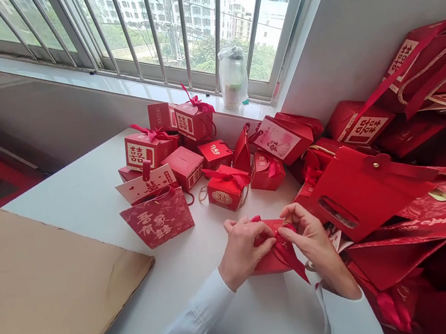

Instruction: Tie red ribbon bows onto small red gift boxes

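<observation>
While the left hand (244,252) and right hand (314,242) pinch together on a red ribbon bow (287,249) atop a red favor box (270,262), red paper bags (370,196) crowd just beside the right hand. Tied gift boxes (225,186) sit beyond both hands on the white surface (173,284), and a cardboard sheet (45,291) lies left of the left hand.
</observation>
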A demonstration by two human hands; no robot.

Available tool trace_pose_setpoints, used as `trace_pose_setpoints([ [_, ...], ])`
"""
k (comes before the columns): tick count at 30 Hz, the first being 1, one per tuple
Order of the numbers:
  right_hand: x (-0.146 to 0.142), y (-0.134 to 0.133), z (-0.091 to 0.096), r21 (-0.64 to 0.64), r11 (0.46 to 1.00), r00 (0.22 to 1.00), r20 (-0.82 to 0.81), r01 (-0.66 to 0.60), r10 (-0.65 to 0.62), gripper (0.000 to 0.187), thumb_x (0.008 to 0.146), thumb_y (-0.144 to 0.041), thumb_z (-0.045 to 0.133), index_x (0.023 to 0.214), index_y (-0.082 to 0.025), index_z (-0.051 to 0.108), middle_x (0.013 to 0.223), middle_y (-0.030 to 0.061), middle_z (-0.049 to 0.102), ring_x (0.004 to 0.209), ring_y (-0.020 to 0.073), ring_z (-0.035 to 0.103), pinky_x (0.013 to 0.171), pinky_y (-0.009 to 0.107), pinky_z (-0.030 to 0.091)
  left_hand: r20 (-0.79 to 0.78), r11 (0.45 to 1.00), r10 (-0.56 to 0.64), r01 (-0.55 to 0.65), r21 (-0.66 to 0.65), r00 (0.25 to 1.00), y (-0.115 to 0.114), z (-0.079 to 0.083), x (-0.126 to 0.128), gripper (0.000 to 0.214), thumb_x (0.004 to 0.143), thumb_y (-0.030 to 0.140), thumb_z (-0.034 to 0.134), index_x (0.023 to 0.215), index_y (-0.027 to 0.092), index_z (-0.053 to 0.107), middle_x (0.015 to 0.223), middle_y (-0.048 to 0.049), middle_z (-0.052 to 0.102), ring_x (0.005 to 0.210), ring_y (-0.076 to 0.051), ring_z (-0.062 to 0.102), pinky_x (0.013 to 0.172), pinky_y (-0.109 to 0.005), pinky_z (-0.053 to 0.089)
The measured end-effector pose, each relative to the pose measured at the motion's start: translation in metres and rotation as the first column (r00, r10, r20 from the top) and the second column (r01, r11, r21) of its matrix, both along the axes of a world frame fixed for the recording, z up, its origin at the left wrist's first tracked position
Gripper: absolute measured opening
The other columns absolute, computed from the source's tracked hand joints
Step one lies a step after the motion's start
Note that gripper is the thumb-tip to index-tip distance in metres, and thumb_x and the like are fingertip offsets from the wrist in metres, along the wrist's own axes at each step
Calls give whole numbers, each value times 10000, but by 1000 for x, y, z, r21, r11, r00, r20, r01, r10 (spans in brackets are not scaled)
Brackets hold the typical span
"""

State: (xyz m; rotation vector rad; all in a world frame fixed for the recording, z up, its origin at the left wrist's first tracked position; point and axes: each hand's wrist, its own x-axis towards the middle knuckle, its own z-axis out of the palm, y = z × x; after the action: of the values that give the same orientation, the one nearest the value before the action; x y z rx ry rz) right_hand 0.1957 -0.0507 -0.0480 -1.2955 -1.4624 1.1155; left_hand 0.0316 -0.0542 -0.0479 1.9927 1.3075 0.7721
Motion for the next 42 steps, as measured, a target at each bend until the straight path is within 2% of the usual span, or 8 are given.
trace_pose_setpoints([
  [5,0,-3,4,19,1000,1000,-22,-6,6,199,743,-251,636,847,-223,469,702,-35,475,640,127,449,580,235,382,-24,995,-101,101,-4,995,3,2,-5,96,834,254,570,780,201,630,747,33,672,764,-155,540,771,-347,233],
  [10,1,-3,6,50,999,1000,-30,-6,8,178,753,-229,625,829,-226,465,724,-39,458,661,122,445,600,230,373,-29,986,-163,163,18,986,5,5,-6,156,878,327,547,820,202,620,799,37,681,770,-147,548,761,-336,229],
  [20,1,-5,11,78,997,1000,-15,3,-2,158,752,-246,626,789,-224,473,743,-36,462,673,124,456,620,230,382,-56,985,-169,168,-28,984,7,11,-3,136,864,295,559,796,198,624,767,27,673,785,-169,564,751,-327,258],
  [27,8,-4,13,32,999,996,-84,16,-14,257,748,-292,665,942,-232,508,727,-41,485,658,120,467,605,229,404,-32,996,-91,90,-22,995,5,7,1,181,866,299,543,745,195,627,652,39,575,744,-155,540,789,-330,267],
  [31,13,-6,15,42,999,1000,-13,-17,18,215,784,-333,639,937,-222,537,743,-26,508,666,125,478,605,236,398,-28,998,-64,64,-25,998,3,7,2,177,865,285,532,743,192,620,664,36,573,733,-153,534,785,-338,268],
  [36,12,-7,16,50,999,998,65,-9,6,159,810,-311,589,926,-213,541,693,-32,502,625,121,474,591,242,393,-30,995,-95,95,-16,995,4,6,1,163,861,291,549,753,190,618,698,34,595,738,-150,538,796,-343,269],
  [38,12,-7,16,59,998,996,94,2,-7,164,799,-295,595,930,-213,540,737,-17,532,653,127,503,607,245,409,-16,995,-98,98,0,995,4,5,-1,153,862,344,553,849,208,622,701,41,591,719,-146,535,801,-339,282],
  [42,15,-7,18,38,999,988,155,2,-8,254,798,-342,604,1007,-211,542,902,33,592,723,148,564,632,256,451,34,999,-47,46,28,998,4,8,-8,359,890,476,466,1156,241,519,635,66,542,615,-129,493,821,-334,328],
])
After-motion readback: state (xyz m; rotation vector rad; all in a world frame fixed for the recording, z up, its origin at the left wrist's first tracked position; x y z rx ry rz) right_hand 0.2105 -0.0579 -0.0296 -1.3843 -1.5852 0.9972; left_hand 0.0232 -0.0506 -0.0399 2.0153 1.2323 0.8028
